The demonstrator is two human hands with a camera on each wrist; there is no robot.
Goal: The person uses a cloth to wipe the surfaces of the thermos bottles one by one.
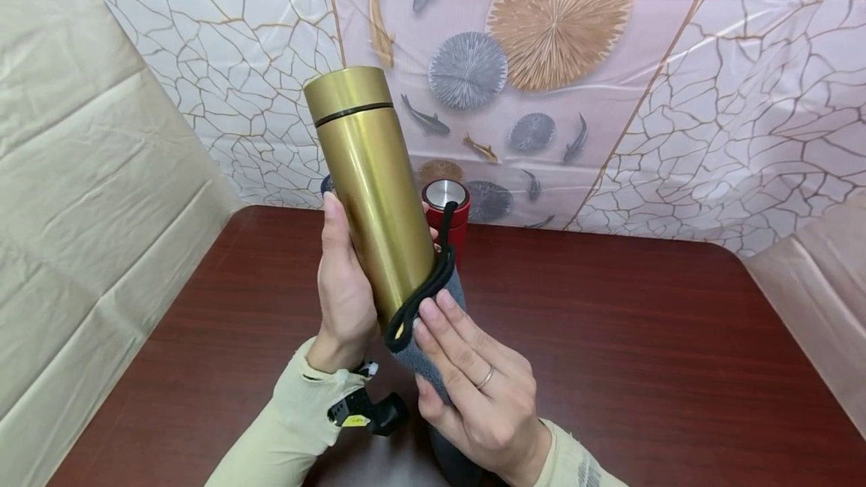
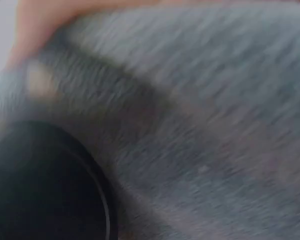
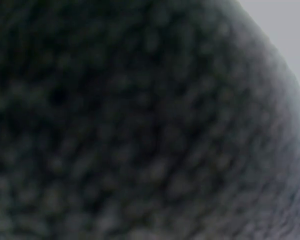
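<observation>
A gold cylindrical thermos bottle is held tilted above the table, its lid end up and leaning left. My left hand grips it from the left, thumb along its side, other fingers mostly hidden behind. The bottle's lower end sits inside the mouth of a grey fabric sleeve with black edging and a black cord. My right hand pinches the sleeve near its rim, fingers on top and thumb below. Blurred grey fabric fills the left wrist view, and dark, out-of-focus fabric fills most of the right wrist view.
A red bottle with a silver top stands behind the gold one on the dark red-brown table. A dark blue object shows partly behind my left hand. Patterned sheets hang behind the table.
</observation>
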